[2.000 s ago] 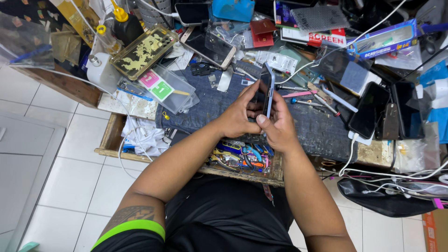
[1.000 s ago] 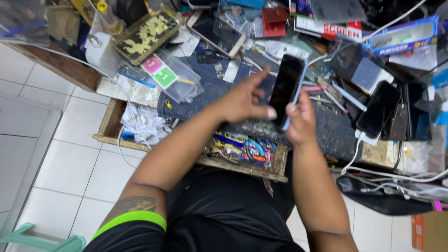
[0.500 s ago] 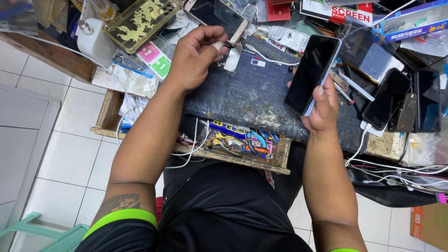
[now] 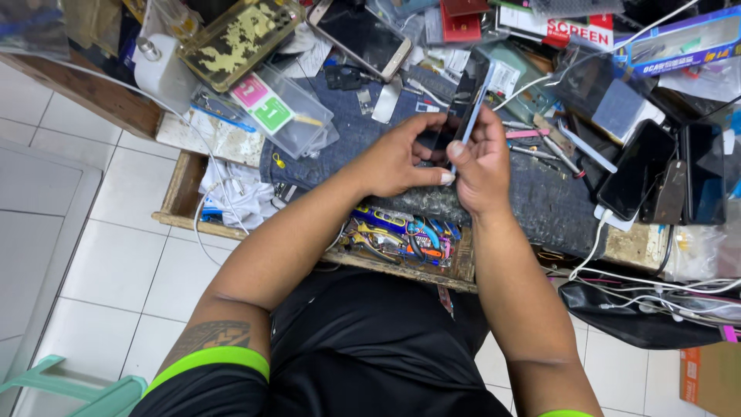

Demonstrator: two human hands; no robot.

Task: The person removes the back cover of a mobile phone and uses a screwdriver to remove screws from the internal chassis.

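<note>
A dark smartphone (image 4: 465, 104) with a pale blue edge is held edge-on above the dark denim work mat (image 4: 540, 205). My right hand (image 4: 482, 158) grips it from the right side, thumb up along its edge. My left hand (image 4: 397, 158) comes in from the left, its fingers wrapped on the phone's lower face and its thumb pressed at the bottom corner. Whether the left fingers also pinch a small tool is hidden.
The bench is crowded: a gold phone (image 4: 359, 35), a clear plastic box (image 4: 282, 116), a camouflage case (image 4: 235, 31), dark phones (image 4: 637, 170) at right, tweezers and picks (image 4: 552, 147). An open drawer (image 4: 409, 239) holds coloured tools. White cables (image 4: 664, 289) trail at right. A green stool (image 4: 69, 390) stands at lower left.
My left hand came back from the far side of the bench, where it reached half a second ago, and joined the phone. My right hand swung the phone left and turned it edge-on.
</note>
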